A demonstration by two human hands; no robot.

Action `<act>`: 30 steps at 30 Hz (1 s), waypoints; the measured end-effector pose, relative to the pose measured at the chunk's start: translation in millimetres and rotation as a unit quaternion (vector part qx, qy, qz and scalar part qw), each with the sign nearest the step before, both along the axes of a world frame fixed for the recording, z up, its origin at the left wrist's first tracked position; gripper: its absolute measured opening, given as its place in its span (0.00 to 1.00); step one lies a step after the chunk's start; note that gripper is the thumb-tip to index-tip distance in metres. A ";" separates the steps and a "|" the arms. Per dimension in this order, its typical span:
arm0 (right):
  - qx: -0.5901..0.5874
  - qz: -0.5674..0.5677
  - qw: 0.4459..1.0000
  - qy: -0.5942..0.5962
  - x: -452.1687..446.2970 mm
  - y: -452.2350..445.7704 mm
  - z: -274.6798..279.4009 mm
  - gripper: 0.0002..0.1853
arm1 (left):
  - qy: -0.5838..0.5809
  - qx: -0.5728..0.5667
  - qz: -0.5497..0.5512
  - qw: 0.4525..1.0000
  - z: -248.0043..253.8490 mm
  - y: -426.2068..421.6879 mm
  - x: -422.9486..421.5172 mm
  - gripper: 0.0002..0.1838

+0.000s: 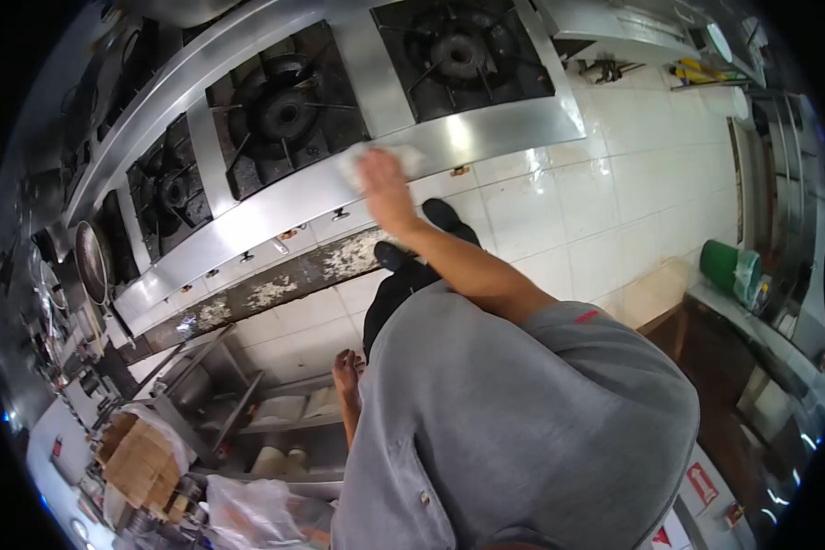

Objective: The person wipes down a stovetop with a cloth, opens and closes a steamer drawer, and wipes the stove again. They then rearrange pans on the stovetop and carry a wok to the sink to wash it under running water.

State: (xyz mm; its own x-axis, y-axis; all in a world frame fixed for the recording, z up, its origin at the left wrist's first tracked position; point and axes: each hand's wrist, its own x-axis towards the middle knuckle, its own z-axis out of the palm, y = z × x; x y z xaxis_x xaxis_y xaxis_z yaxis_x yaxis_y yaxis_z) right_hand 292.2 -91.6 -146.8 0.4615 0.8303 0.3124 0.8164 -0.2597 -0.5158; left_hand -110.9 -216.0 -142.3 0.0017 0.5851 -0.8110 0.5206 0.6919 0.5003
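My right hand [385, 188] is on a pale cloth [411, 159], pressing it against the steel front ledge of the stove [293, 197]. The fingers are close together over the cloth and slightly blurred. Just behind the cloth lie the black burner grates [289, 115]. My left hand [346, 371] hangs low at my side, near a steel shelf unit, with its fingers loosely bent and a little apart. Nothing shows in it.
Another burner [461, 57] is at the top. A pan [92, 261] sits at the stove's left end. Control knobs [340, 214] line the front. Cardboard [142, 458] and a plastic bag [257, 509] are lower left. A green container [720, 264] stands right, beyond the tiled floor [596, 197].
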 end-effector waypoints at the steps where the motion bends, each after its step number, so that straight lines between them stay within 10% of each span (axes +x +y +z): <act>1: -0.006 0.042 0.999 0.022 -20.3 15.9 19.2 0.28 | 0.022 -0.003 -0.018 1.000 2.2 17.3 -10.6 0.16; 13: 0.000 -0.325 0.940 -0.098 161.0 -139.7 -17.3 0.27 | 0.068 -0.013 -0.040 0.997 -16.0 118.1 -80.0 0.16; 19: 0.033 -0.166 0.984 -0.058 5.7 -32.1 12.1 0.20 | 0.016 -0.029 -0.092 0.995 -26.3 112.3 -56.6 0.16; 22: -0.058 -0.173 0.973 -0.141 47.2 7.3 37.0 0.18 | 0.054 -0.021 -0.186 0.981 -17.1 123.8 -40.2 0.17; 30: -0.095 -0.094 0.954 -0.269 192.0 186.1 19.9 0.13 | 0.055 0.008 -0.017 0.998 1.5 134.1 -25.7 0.18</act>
